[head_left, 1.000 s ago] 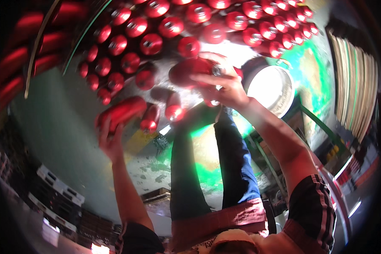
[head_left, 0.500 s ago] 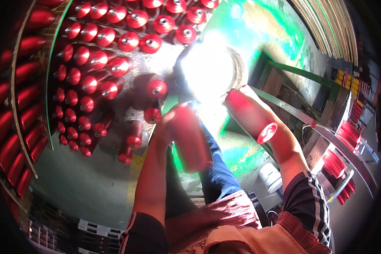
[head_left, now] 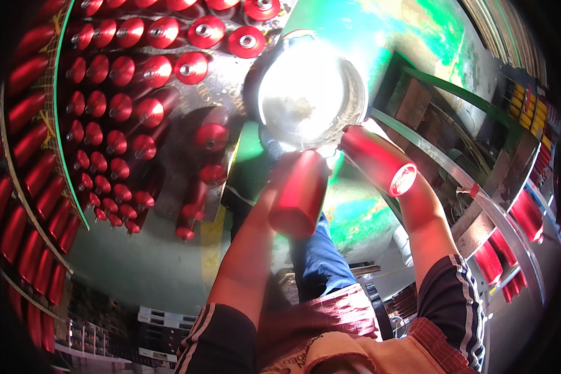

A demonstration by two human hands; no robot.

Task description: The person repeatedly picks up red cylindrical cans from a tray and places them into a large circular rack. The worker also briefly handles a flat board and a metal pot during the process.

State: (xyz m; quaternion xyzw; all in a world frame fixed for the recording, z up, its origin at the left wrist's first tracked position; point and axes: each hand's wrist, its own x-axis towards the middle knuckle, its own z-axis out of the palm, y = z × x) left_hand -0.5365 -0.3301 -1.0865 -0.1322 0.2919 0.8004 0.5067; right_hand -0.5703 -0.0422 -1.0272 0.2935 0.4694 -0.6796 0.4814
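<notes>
My left hand point(head_left: 278, 173) grips a red metal cylinder point(head_left: 300, 194) that points down toward me, its body covering most of the fingers. My right hand point(head_left: 412, 194) holds a second red cylinder point(head_left: 380, 161), tilted so its round capped end faces right. Both cylinders sit just below a shiny round metal basin point(head_left: 353, 75) that glares brightly. The two cylinders are close together but do not touch.
Several rows of red cylinders point(head_left: 115, 106) stand on a grey metal plate point(head_left: 181, 193) to the left, with more along the far left rim. A green metal frame point(head_left: 430, 81) and a rack with red cylinders point(head_left: 530, 215) are on the right. My blue trouser leg point(head_left: 321, 262) is below.
Both hands have come down and right from the stacked cylinders, each carrying one. The shiny basin now sits just above them, and the view has swung right.
</notes>
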